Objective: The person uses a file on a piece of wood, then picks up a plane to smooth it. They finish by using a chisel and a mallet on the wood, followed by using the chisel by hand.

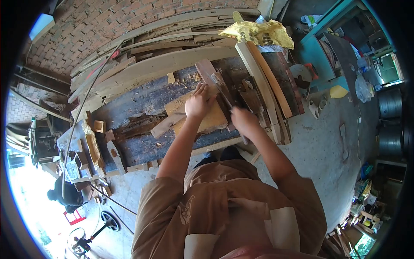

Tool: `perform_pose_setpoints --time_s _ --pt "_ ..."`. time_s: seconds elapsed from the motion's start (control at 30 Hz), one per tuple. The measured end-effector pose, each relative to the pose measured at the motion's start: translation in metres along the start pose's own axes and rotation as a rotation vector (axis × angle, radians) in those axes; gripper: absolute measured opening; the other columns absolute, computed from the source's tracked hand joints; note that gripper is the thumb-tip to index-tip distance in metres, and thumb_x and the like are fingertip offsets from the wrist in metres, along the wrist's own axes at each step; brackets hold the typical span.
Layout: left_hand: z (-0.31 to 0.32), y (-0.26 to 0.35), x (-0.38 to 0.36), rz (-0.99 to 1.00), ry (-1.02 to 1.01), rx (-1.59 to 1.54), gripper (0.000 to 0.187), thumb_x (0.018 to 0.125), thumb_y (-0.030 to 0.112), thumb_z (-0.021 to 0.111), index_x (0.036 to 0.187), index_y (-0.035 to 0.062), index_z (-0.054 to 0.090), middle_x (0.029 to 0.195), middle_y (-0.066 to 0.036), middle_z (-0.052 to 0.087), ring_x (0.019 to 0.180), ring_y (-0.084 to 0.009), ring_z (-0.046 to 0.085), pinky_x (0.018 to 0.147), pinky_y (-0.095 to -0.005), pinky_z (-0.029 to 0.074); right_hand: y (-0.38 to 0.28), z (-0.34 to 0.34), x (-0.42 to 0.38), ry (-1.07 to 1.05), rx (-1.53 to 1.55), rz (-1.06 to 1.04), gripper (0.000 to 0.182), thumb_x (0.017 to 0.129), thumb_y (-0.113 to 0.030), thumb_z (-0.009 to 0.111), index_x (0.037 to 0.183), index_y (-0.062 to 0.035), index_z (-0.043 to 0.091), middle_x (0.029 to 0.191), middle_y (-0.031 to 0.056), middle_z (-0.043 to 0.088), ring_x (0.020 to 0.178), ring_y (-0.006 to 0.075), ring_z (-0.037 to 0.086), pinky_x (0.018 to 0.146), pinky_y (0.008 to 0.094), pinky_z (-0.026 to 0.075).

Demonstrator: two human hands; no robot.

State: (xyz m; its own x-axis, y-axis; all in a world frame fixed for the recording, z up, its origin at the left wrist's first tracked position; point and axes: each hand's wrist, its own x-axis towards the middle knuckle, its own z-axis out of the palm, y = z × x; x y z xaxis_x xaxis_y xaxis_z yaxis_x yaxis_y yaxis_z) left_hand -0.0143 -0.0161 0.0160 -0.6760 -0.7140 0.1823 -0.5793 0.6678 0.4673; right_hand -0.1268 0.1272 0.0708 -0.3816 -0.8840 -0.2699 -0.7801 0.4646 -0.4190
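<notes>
A person works a flat wooden board (202, 115) on a dusty workbench (142, 146).

Near the bench's front edge, the right hand (243, 121) is closed around a dark, narrow tool (224, 93), blurred. The left hand (199, 102), fingers spread, presses flat on the pale board at the bench's middle. Sawdust and offcuts litter the dark top. Long rough planks (164, 64) stack along the far edge, beside a crumpled yellow bag (256, 33); its contents cannot be seen.

Yellow bag (258, 33) lies on stacked planks (164, 52) against the brick wall (108, 21). Teal machine (319, 47) stands beside the workbench. Small wood offcuts (92, 146) occupy the bench end. Another person (64, 196) crouches beyond
</notes>
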Motion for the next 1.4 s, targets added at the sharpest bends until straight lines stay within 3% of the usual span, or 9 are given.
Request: perform_pose_setpoints --time_s 0.17,0.4,0.5,0.7,0.77,0.83,1.1,1.23,1.4 --pt "0.001 0.0 0.002 -0.019 0.009 0.025 0.047 0.076 0.038 0.057 0.11 0.0053 0.054 0.118 -0.007 0.052 0.115 -0.0198 0.044 0.085 -0.0326 0.044 -0.004 0.019 0.068 0.081 0.037 -0.045 0.02 0.083 -0.02 0.043 0.088 -0.0027 0.052 0.072 0.0209 0.059 0.072 0.0386 0.058 0.065 0.0464 0.046" --pt "-0.002 0.004 0.0 -0.072 -0.013 0.005 0.045 0.076 0.038 0.057 0.109 0.0072 0.054 0.116 -0.008 0.053 0.113 -0.02 0.046 0.083 -0.0339 0.046 0.036 0.017 -0.064 -0.055 -0.035 0.099 0.018 0.083 -0.021 0.045 0.087 -0.0036 0.049 0.068 0.0194 0.059 0.067 0.0368 0.059 0.06 0.0473 0.046" --pt "-0.002 0.004 -0.001 0.002 0.03 0.03 0.044 0.076 0.038 0.057 0.109 0.0076 0.054 0.116 -0.008 0.053 0.113 -0.0199 0.047 0.082 -0.0342 0.046 0.037 0.012 -0.077 -0.062 -0.012 0.131 0.018 0.083 -0.02 0.045 0.088 -0.0035 0.05 0.069 0.0197 0.059 0.068 0.0371 0.059 0.06 0.0474 0.047" --pt "-0.003 0.004 -0.001 0.041 0.034 0.048 0.045 0.077 0.038 0.056 0.109 0.0072 0.055 0.117 -0.008 0.053 0.113 -0.0194 0.046 0.082 -0.0341 0.047 0.008 0.018 0.032 0.116 0.021 -0.088 0.02 0.083 -0.021 0.044 0.082 -0.0013 0.05 0.068 0.02 0.059 0.065 0.0377 0.058 0.059 0.0462 0.047" --pt "-0.01 0.012 0.0 -0.113 -0.031 0.035 0.045 0.077 0.039 0.056 0.109 0.0071 0.055 0.118 -0.008 0.052 0.115 -0.0196 0.045 0.083 -0.0336 0.046 0.004 0.021 0.058 0.132 0.016 -0.11 0.021 0.083 -0.021 0.044 0.082 -0.0013 0.051 0.069 0.0198 0.059 0.066 0.0374 0.059 0.059 0.0461 0.047" --pt "-0.006 0.009 0.0 -0.103 0.003 0.028 0.045 0.077 0.039 0.056 0.108 0.0068 0.055 0.118 -0.008 0.052 0.115 -0.0198 0.044 0.083 -0.0335 0.046 -0.001 0.026 0.065 0.184 0.03 -0.111 0.02 0.083 -0.02 0.045 0.081 -0.0014 0.051 0.071 0.0204 0.059 0.067 0.0368 0.059 0.058 0.046 0.047" --pt "0.002 0.0 0.001 -0.083 0.036 0.003 0.045 0.076 0.039 0.057 0.107 0.0055 0.055 0.118 -0.009 0.052 0.116 -0.0202 0.044 0.084 -0.0334 0.045 0.046 0.036 -0.068 0.039 -0.037 0.057 0.017 0.083 -0.02 0.046 0.084 -0.0032 0.049 0.064 0.0196 0.058 0.061 0.0366 0.059 0.054 0.0467 0.047" --pt "-0.001 -0.001 0.0 -0.011 0.046 -0.001 0.044 0.077 0.038 0.057 0.107 0.0059 0.055 0.118 -0.007 0.053 0.115 -0.0198 0.044 0.086 -0.0333 0.044 0.03 0.014 -0.046 -0.005 -0.019 0.041 0.018 0.083 -0.019 0.045 0.083 -0.0017 0.05 0.068 0.0213 0.059 0.065 0.0371 0.059 0.057 0.0459 0.047" --pt "-0.003 0.003 0.0 -0.005 0.021 0.012 0.042 0.077 0.036 0.057 0.107 0.0071 0.055 0.117 -0.007 0.053 0.115 -0.0201 0.045 0.086 -0.0336 0.044 -0.009 0.003 0.056 -0.001 0.004 0.002 0.024 0.083 -0.02 0.04 0.085 -0.0007 0.055 0.08 0.021 0.06 0.08 0.0359 0.059 0.07 0.0455 0.047"
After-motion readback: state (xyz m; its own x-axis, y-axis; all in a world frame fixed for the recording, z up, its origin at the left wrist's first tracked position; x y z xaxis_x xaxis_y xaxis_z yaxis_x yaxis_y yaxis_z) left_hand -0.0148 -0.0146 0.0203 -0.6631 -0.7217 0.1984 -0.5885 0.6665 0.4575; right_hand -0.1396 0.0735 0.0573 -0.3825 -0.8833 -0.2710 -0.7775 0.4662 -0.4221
